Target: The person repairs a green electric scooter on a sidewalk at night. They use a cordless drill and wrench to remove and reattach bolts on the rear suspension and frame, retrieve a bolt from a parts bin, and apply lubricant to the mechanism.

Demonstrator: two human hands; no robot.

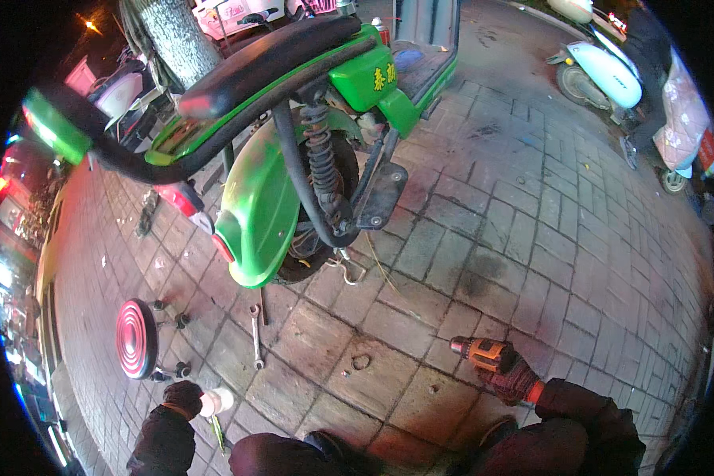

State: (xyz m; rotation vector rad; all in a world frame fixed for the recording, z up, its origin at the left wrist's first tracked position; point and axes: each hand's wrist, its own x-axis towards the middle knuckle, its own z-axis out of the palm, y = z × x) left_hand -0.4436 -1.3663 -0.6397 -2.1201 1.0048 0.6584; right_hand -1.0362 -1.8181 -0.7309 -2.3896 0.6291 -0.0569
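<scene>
My right hand [514, 379], in a dark glove, is wrapped round an orange-and-black cordless drill [488, 354], its nose pointing left above the paving. At lower left my gloved left hand [184, 398] is closed beside a round white object [216, 401]; whether it grips this object is unclear. Just beyond that hand, a red-topped stool on casters [137, 339] lies tipped on its side. In front of me stands a green electric scooter [254, 214], its rear wheel [337, 174] and spring shock absorber [317, 135] showing. A wrench [256, 337] lies on the bricks behind it.
Small parts, including a dark ring [361, 362], lie on the brick paving [444, 254]. A tree trunk [170, 40] and parked scooters stand at the back left. At far right a person in dark clothes [650, 63] is beside a pale blue scooter [607, 75].
</scene>
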